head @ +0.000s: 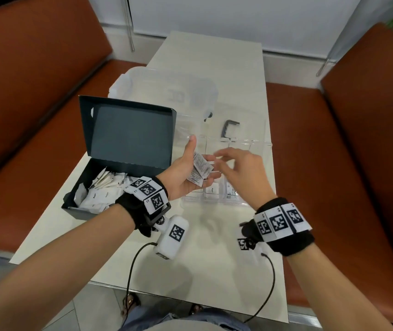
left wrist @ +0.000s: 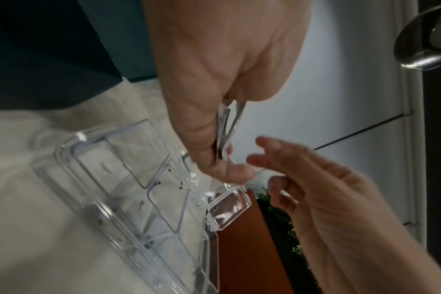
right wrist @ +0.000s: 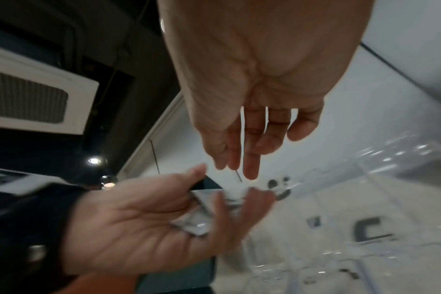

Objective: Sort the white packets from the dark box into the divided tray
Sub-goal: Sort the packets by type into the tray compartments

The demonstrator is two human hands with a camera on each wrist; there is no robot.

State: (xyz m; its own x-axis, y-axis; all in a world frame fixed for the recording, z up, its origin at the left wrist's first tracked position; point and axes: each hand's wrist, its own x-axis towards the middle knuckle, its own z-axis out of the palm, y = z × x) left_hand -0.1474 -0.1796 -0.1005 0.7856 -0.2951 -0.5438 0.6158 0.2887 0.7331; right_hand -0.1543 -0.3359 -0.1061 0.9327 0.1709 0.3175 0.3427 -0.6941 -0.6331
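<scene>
Surface (head: 226, 68): narrow, pale off-white top, running away from the person toward a white wall, with brown upholstered bench seats (head: 30, 87) along both long sides. Landmark taken as the dark box (head: 109, 177), which stood open on the surface with its lid upright; loose white packets (head: 102, 194) filled its base. The clear divided tray (head: 217, 194) lay just right of the box, a few white packets visible in its near compartments. A translucent lidded container (head: 164, 91) sat beyond the box, and a small dark bracket-shaped item (head: 230, 127) lay beyond the tray. The left hand (head: 188, 173) was raised just right of the box, above the tray, palm up, fingers curled under a few printed white packets (head: 200, 168) with thumb raised. The right hand (head: 240, 170) hovered further right of the box, fingers loosely spread and empty, tips near the held packets, not seen touching them. Both wrists carried black straps with square printed markers.
</scene>
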